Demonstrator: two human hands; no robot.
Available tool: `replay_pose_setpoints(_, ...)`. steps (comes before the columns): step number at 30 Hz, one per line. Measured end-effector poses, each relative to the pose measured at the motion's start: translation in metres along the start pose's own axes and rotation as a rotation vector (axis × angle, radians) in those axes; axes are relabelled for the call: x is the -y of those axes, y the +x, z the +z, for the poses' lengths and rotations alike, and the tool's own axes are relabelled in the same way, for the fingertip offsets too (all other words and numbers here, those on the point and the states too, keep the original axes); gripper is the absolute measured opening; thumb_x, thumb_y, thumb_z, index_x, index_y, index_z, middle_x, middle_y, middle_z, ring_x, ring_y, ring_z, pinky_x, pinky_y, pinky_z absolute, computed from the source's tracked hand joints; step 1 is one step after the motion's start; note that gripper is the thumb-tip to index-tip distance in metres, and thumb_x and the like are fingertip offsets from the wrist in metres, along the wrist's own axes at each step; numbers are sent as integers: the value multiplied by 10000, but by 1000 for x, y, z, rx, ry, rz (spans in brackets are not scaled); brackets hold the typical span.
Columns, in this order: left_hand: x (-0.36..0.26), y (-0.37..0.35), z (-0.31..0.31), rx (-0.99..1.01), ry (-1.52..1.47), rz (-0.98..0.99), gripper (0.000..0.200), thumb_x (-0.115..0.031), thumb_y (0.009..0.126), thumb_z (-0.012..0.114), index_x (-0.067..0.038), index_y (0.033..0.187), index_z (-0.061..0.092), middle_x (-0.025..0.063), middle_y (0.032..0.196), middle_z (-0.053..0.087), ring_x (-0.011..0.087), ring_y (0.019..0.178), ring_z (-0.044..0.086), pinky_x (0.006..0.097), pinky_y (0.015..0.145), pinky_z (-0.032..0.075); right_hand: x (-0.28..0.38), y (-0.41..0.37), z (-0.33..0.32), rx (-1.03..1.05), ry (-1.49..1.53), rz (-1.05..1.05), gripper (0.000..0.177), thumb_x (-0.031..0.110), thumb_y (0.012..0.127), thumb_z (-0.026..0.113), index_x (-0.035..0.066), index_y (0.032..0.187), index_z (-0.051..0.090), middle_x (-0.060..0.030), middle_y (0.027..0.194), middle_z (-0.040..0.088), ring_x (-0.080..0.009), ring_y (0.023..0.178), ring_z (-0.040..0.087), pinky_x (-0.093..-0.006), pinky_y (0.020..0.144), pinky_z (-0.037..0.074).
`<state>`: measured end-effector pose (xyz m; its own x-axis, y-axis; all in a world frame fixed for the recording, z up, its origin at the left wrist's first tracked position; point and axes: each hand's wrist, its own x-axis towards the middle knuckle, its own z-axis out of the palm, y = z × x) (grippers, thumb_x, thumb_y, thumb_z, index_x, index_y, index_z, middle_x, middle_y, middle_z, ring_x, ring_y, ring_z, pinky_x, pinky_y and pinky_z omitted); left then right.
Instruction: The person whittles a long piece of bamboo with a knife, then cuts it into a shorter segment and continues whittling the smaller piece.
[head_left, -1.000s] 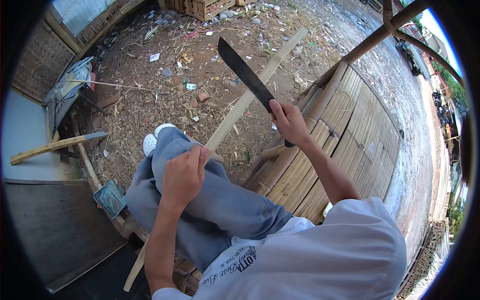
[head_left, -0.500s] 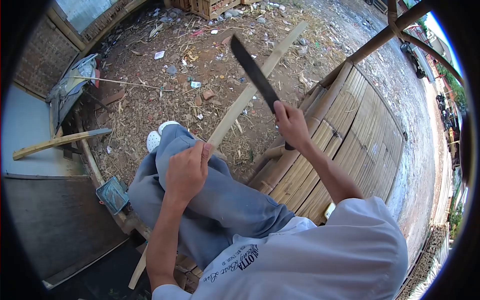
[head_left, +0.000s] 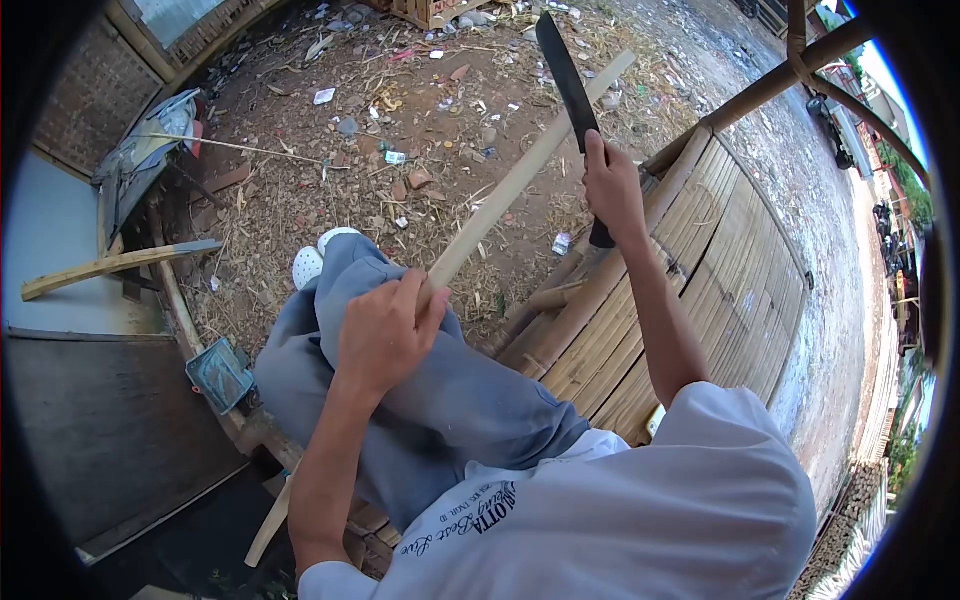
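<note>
Pale strip (head_left: 518,184) clamped in left hand (head_left: 382,338), machete (head_left: 566,82) clamped in right hand (head_left: 613,192); possible skid downstrip into left fingers (head_left: 408,294) or trousers (head_left: 470,400), from too shallow an angle.

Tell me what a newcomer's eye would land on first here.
First, the long dark blade at upper centre, gripped by its handle in the right hand and pointing toward the top of the picture. Next, the long pale strip slanting across the middle, held in the left hand above the grey trousers. Then the slatted bamboo platform on the right, beside the person's legs.
</note>
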<state>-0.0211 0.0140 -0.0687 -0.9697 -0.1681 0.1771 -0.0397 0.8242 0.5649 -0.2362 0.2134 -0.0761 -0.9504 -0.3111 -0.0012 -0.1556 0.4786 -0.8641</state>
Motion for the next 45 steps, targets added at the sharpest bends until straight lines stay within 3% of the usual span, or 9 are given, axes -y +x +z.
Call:
replay_pose_setpoints(7, 1, 3, -2, 5, -31, -3, 236, -261, 912, 626, -27, 908, 595, 154, 696, 623, 352, 642, 616, 434, 567, 450, -4, -35, 31, 318, -144, -158, 425, 437, 988, 492, 37, 855, 551, 37, 553, 435, -29, 416, 403, -215, 360, 325)
replay_pose_setpoints(10, 1, 6, -1, 51, -35, -7, 244, -268, 916, 624, -27, 932, 592, 156, 699, 625, 357, 640, 614, 433, 569, 451, 8, -9, 19, -64, 618, 212, 438, 411, 950, 585, -24, 904, 583, 41, 527, 420, -37, 387, 388, -205, 368, 327)
replay_pose_setpoints(15, -10, 33, -2, 94, -79, 9, 290, -304, 919, 620, -26, 998, 589, 160, 701, 626, 366, 656, 612, 448, 582, 447, 22, -26, 41, 92, 769, 176, 313, 282, 888, 709, 20, 845, 545, 21, 588, 466, -49, 400, 407, -231, 388, 353)
replay_pose_setpoints(21, 3, 8, -19, 195, -65, -17, 295, -310, 920, 613, -30, 1014, 595, 160, 709, 622, 367, 682, 609, 461, 615, 441, -1, 30, 20, -167, 956, 186, 258, 199, 855, 742, 51, 903, 535, 22, 672, 484, -58, 456, 430, -225, 424, 366)
replay_pose_setpoints(26, 5, 4, -10, 148, 18, 10, 250, -282, 909, 622, -39, 962, 595, 151, 713, 623, 357, 672, 607, 456, 606, 436, -14, 6, 16, -9, 558, 247, 518, 531, 994, 397, 43, 864, 514, 17, 573, 433, -64, 433, 419, -249, 384, 354)
replay_pose_setpoints(31, 8, 4, -6, 89, 47, 51, 224, -260, 902, 625, -39, 920, 594, 148, 703, 619, 350, 656, 607, 441, 580, 437, -15, -57, 36, 98, -88, -209, 529, 401, 1007, 441, -28, 712, 533, -94, 541, 475, -153, 508, 474, -365, 517, 380)
replay_pose_setpoints(35, 7, 4, -8, 82, 52, 59, 222, -256, 898, 630, -37, 912, 595, 147, 704, 620, 351, 650, 608, 443, 575, 438, -13, -1, -2, -138, -111, 138, 492, 381, 989, 482, -57, 794, 596, -157, 555, 515, -209, 525, 530, -372, 523, 393)
replay_pose_setpoints(39, 7, 2, -7, 83, 42, 21, 225, -258, 894, 634, -36, 902, 596, 146, 710, 621, 351, 647, 607, 443, 574, 441, -3, -66, 30, 97, -258, -266, 525, 387, 997, 446, -61, 764, 591, -136, 510, 497, -221, 473, 519, -390, 497, 390)
replay_pose_setpoints(45, 7, 3, -6, 80, 44, 39, 219, -249, 888, 644, -36, 899, 594, 147, 708, 621, 350, 647, 607, 443, 572, 443, -5, -11, 0, -136, -160, 114, 461, 354, 994, 465, -50, 808, 585, -177, 594, 573, -303, 521, 535, -409, 546, 412)
